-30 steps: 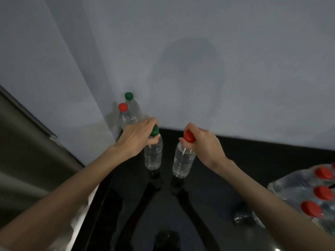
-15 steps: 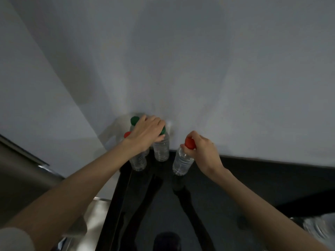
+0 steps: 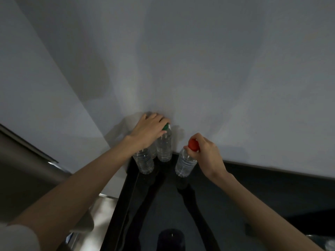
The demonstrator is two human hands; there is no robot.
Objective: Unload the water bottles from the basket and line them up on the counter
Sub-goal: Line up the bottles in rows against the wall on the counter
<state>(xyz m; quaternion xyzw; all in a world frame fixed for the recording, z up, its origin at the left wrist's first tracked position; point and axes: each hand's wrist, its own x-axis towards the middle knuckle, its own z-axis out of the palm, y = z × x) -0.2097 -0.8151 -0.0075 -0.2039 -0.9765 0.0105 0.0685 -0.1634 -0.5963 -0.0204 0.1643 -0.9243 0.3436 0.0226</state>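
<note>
- Change, left side: my left hand (image 3: 148, 130) has brought the green-capped bottle (image 3: 164, 148) from mid-counter back to the wall (image 3: 199, 69). Over the last half second it has barely shifted.
- Change, caps: the red and green caps of the two bottles already parked in the corner showed a moment ago. My left hand and wrist now cover both.
- Change, right side: the red-capped bottle (image 3: 184, 164) sits nearer the wall than a second ago and leans, cap towards the right.
- Left grip: fingers curl down over the green cap, clamped on it. The bottle stands upright on the counter (image 3: 235, 196), close to the foot of the wall.
- Right grip: my right hand (image 3: 208, 153) pinches the red cap between thumb and curled fingers. I cannot tell whether the base touches the counter.
- Third bottle (image 3: 144, 161): upright, just left of and in front of the green-capped one, with its top under my wrist.
- Fourth bottle (image 3: 153, 152): only a sliver shows between those two.
- Bottles: thin clear plastic holding water, ringed ribs on the lower body, smooth shoulders, small round opaque caps.
- Counter: black and glossy, mirroring arms and bottles as dark streaks.
- Wall: matte, pale grey, plain.
- Steel surface (image 3: 27, 160): dull sheen, left of the counter.
- Sleeve (image 3: 18, 238): pale, on the left arm.
</note>
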